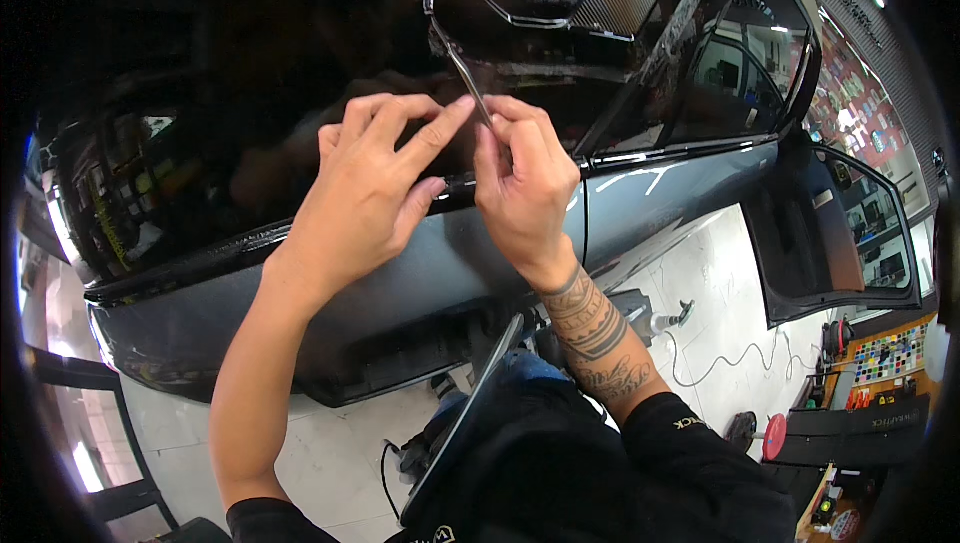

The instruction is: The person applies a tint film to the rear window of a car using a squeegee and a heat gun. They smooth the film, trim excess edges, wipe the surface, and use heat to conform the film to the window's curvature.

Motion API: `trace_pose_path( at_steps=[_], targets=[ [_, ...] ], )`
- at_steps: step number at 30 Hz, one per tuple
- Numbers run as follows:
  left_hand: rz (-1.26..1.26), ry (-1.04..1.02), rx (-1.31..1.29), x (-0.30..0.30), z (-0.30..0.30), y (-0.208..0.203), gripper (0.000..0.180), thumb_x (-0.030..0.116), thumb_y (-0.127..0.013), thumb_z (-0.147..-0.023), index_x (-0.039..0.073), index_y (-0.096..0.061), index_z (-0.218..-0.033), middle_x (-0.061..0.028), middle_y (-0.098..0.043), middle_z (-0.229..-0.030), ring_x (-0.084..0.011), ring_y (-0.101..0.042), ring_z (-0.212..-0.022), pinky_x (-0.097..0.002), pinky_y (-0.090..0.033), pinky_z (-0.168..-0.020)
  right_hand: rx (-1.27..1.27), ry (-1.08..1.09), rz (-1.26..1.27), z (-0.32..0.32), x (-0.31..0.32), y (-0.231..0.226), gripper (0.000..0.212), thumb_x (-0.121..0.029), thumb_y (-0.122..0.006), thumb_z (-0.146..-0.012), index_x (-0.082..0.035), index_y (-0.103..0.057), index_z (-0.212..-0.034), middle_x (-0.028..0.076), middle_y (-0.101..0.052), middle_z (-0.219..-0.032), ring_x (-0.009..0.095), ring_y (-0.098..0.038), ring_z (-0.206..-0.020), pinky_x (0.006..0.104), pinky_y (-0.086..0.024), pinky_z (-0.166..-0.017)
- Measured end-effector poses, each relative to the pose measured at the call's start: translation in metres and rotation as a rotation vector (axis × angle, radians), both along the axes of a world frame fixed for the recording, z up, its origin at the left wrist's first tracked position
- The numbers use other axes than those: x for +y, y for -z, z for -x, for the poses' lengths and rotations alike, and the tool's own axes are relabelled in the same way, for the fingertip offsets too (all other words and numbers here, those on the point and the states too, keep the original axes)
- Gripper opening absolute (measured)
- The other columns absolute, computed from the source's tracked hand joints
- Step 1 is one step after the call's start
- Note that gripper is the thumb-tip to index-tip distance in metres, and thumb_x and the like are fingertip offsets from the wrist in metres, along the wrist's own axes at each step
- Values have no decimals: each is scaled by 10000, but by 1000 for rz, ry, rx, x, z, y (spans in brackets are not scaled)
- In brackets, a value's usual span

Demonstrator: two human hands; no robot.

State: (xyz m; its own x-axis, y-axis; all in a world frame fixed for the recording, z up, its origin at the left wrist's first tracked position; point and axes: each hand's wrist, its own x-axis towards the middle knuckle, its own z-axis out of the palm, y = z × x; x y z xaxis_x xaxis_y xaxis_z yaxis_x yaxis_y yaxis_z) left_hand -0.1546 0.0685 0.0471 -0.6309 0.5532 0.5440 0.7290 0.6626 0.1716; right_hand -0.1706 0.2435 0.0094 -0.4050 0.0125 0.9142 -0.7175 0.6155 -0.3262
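A thin dark strip (460,65), perhaps an edge of film, runs down the glossy black upper panel (240,133) of a car. Its lower end is pinched between the thumb and fingers of my right hand (530,168). Just left of it, my left hand (365,178) rests on the panel with fingers spread. The index fingertip touches or nearly touches the strip beside the right hand's pinch. Both hands are above the dark trim line that parts the black panel from the grey lower body (650,193). What lies beneath my right fingertips is hidden.
A car window (740,73) lies to the right, and an open car door (840,233) juts out beyond it. A cord (740,355) trails over the pale tiled floor. Tool cases (850,433) and a board of colour samples (890,355) stand at the far right.
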Motion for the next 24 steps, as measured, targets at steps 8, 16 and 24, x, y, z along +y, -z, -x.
trace_pose_path(
  at_steps=[8,16,24],
  targets=[
    [34,-13,40,0,2,2,634,114,-632,-827,181,-458,-1432,-77,-494,-1292,-264,-420,-1203,-398,-323,-978,26,24,6,2,7,-1,92,39,-664,-801,36,-575,-822,200,-650,-939,345,-644,-797,381,-526,-679],
    [42,-9,56,-1,2,2,607,123,-615,-849,186,-460,-1432,-74,-495,-1296,-259,-420,-1204,-397,-321,-986,21,30,0,5,18,1,96,28,-677,-795,30,-587,-829,186,-658,-942,327,-646,-787,367,-526,-665],
    [46,-23,48,-1,2,2,587,123,-612,-857,186,-471,-1424,-76,-495,-1296,-257,-417,-1215,-393,-319,-993,65,58,-38,12,36,5,111,19,-711,-812,31,-600,-810,132,-691,-929,117,-592,-596,220,-468,-516]
  ],
)
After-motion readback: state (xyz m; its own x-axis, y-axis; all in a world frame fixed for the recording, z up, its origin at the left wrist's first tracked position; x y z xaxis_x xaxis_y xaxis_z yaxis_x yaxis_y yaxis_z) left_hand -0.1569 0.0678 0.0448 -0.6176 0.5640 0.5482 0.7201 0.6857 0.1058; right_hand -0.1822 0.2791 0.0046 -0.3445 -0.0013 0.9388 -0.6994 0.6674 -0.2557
